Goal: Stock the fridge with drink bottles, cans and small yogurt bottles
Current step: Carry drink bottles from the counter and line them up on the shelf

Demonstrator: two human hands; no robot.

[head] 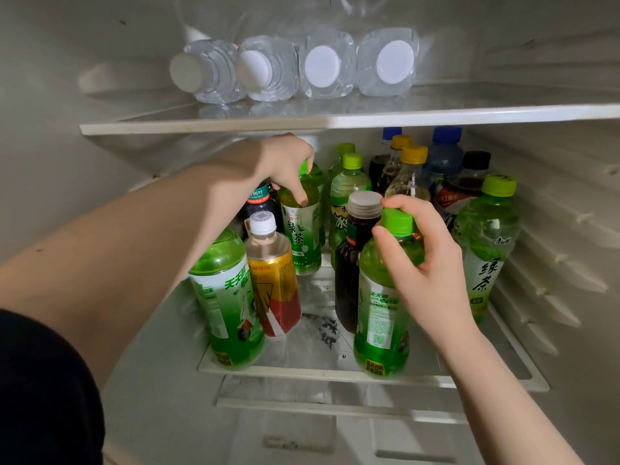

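The right hand (426, 260) had its fingers wrapped round the shoulder of a green plastic tea bottle with a lime cap (382, 317). That bottle stood upright at five o'clock on the lower glass shelf (496, 380), base right by the front rim; touching or just clear, I couldn't tell. Up at eleven o'clock the left hand (285, 162) pinched the neck of a paler green tea bottle (302, 229) standing further back.

Around them it was crowded: green bottles at seven and three o'clock, a yellow-and-red labelled bottle with a white cap (273, 283), a dark bottle with a grey cap (352, 263), and colas and blue-capped bottles at one o'clock. Four clear water bottles (295, 68) lay on the upper shelf (235, 124).

So the bottles looked mostly in, but no cans or yogurt bottles showed anywhere. Open room was a bare strip of glass at six o'clock, between the front bottles. The upper shelf's edge sat close over the left knuckles.
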